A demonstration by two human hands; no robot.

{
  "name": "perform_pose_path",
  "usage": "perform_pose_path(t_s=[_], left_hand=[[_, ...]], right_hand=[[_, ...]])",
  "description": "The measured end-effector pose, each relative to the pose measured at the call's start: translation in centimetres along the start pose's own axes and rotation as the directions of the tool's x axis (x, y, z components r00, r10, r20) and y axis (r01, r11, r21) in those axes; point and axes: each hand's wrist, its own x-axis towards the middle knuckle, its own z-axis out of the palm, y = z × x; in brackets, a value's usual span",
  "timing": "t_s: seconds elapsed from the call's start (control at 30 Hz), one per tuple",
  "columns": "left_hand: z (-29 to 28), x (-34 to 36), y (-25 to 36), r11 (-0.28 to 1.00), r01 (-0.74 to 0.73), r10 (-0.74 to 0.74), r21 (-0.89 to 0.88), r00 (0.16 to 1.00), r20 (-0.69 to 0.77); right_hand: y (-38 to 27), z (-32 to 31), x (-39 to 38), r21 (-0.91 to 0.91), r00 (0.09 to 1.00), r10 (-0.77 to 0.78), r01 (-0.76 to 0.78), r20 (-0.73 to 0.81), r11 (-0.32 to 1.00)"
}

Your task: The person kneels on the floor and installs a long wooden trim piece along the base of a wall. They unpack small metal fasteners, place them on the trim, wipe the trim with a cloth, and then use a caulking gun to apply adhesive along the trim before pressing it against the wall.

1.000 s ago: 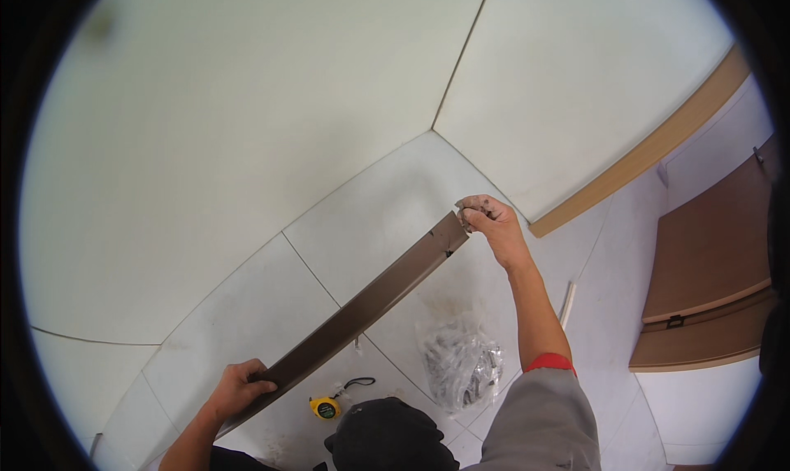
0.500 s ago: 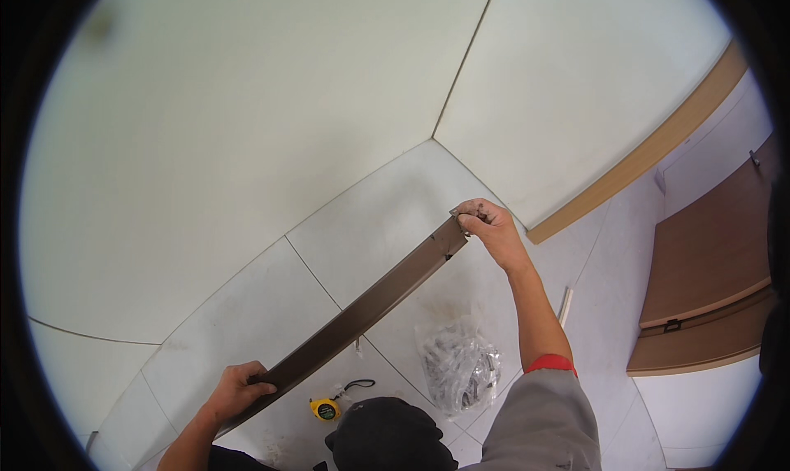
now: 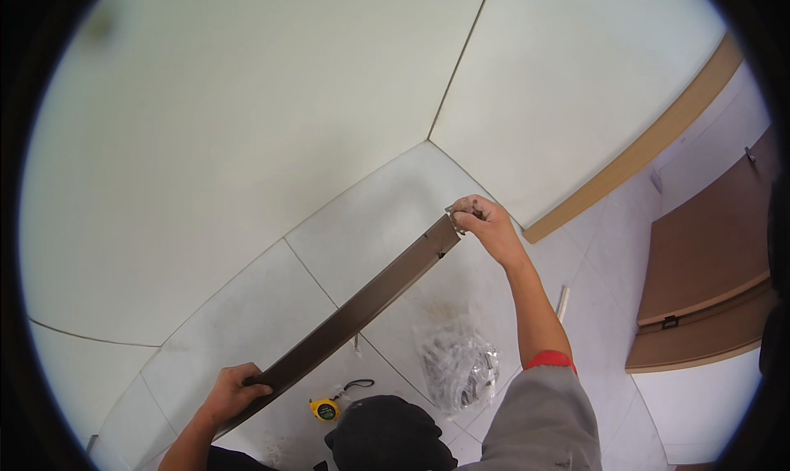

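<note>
A long dark brown strip [image 3: 354,323] runs diagonally from lower left to upper middle, above a tiled floor. My left hand [image 3: 239,393] is closed on its lower-left part, thumb on top. My right hand [image 3: 481,224] is pinched at the strip's upper-right end on a small metal piece [image 3: 453,216] with a jagged outline, partly hidden by my fingers; my fingertips look grimy. Small dark marks show on the strip near that end. Below the strip, a yellow tape measure [image 3: 325,408] with a black loop and a clear plastic bag [image 3: 457,364] of metal pieces lie on the floor.
Pale panels [image 3: 206,125] meet in a corner ahead, a light wooden edging [image 3: 617,174] along the right one. Brown boards [image 3: 699,257] stand at the far right. A thin white stick [image 3: 564,302] lies beside my right forearm. A black, cap-like shape [image 3: 387,438] fills the bottom middle.
My right hand and the strip's upper end have shifted slightly left. My left hand stays on the strip in nearly the same place.
</note>
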Motion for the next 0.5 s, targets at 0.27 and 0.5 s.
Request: perform_pose_path(t_s=[0.27, 0.5], left_hand=[[-0.2, -0.1, -0.1, 0.999, 0.024, -0.024, -0.047, 1.000, 0.011], [-0.3, 0.0, -1.5, 1.000, -0.008, 0.008, -0.025, 1.000, -0.004]], right_hand=[[-0.4, -0.2, 0.0, 0.036, 1.000, -0.020, 0.019, 0.015, 0.999], [-1.1, 0.7, -0.1, 0.058, 0.999, -0.030, 0.031, -0.017, 0.998]])
